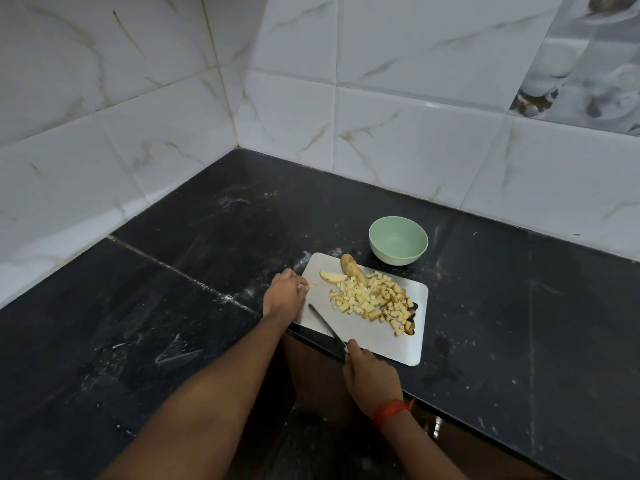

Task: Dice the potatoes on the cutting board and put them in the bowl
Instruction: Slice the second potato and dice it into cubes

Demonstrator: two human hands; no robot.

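One head-worn wide-angle camera, looking forward and steeply down over the near edge of the black speckled stone worktop [519, 306]. It is facing the back corner, where white marble-patterned wall tiles [294, 116] are meeting left of centre. Both forearms are entering from the bottom. The left hand [285, 294] and the right hand [372, 375], gripping a dark-bladed knife [325, 323], are sitting near the lens, below centre, over the rectangular pale grey cutting board [374, 337] at that near edge.

Black stone counter [173, 341], white-dusted; marbled white wall tiles [381, 64] behind.
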